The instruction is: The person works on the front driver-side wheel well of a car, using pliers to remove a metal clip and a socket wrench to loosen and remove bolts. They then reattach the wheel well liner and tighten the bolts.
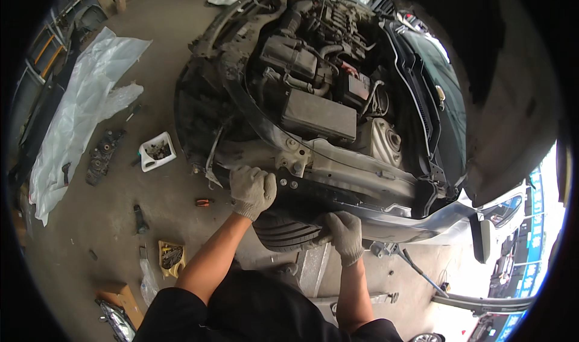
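Note:
Both my hands wear pale knit work gloves and are closed at the dark front fender (315, 195) of a car. My left hand (252, 188) has its fingers curled at the fender's front end, beside two round bolts on the metal. Further back, my right hand (344, 230) wraps the fender's lower edge above the tyre (283, 233); its fingertips are partly hidden. Right beside the fender lies the open engine bay, with a black box cover (319, 115) and a metal strut tower (386, 143). The car's front end has no bumper on it.
A white tub of small parts (158, 151), orange-handled pliers (204, 202) and a yellow box of hardware (172, 257) stand on the floor at left. Beyond them lies plastic sheeting (84, 116). The raised hood (509, 107) looms at right; a lift arm (482, 304) sits low right.

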A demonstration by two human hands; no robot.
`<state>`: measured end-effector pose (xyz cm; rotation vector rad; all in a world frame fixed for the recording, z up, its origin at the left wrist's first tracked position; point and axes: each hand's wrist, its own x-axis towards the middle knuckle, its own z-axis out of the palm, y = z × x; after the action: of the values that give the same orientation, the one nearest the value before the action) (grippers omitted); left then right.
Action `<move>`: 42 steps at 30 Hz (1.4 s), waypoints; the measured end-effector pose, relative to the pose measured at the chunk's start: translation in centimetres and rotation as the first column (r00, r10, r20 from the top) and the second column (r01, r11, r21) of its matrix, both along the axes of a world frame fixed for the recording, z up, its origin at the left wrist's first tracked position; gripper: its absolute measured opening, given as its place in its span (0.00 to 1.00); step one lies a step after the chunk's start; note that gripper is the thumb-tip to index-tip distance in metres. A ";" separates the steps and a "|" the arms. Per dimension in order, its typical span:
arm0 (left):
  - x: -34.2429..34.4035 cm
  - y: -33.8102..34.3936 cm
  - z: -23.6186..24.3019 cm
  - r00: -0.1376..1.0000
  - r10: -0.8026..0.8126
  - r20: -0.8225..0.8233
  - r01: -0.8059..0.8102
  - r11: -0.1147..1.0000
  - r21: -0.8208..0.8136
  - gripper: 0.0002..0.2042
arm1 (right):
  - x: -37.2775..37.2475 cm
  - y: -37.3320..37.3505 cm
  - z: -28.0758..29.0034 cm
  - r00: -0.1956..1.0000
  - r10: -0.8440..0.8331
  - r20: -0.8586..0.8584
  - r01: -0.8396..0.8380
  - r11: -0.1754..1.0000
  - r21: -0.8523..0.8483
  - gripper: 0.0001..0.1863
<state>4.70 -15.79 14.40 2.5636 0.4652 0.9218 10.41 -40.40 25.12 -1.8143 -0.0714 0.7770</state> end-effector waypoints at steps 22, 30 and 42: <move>4.0 4.3 6.2 0.566 -0.567 -0.598 0.040 0.744 -0.667 0.25 | 0.5 -0.5 -0.8 0.999 -0.036 0.020 0.037 0.999 -0.029 0.13; 7.2 4.9 9.8 0.401 -0.710 -0.579 -0.210 0.544 -0.813 0.24 | 0.6 -0.1 -1.3 0.962 0.060 0.267 -0.049 0.998 -0.046 0.10; 0.2 9.7 4.5 0.827 -0.427 -0.365 0.026 0.679 -0.733 0.17 | -0.6 -0.8 -1.7 0.992 -0.123 0.005 0.123 0.992 -0.005 0.14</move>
<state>4.86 -6.05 18.95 2.0141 0.4848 -0.0960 9.85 -41.22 23.39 -1.8074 0.0397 0.6863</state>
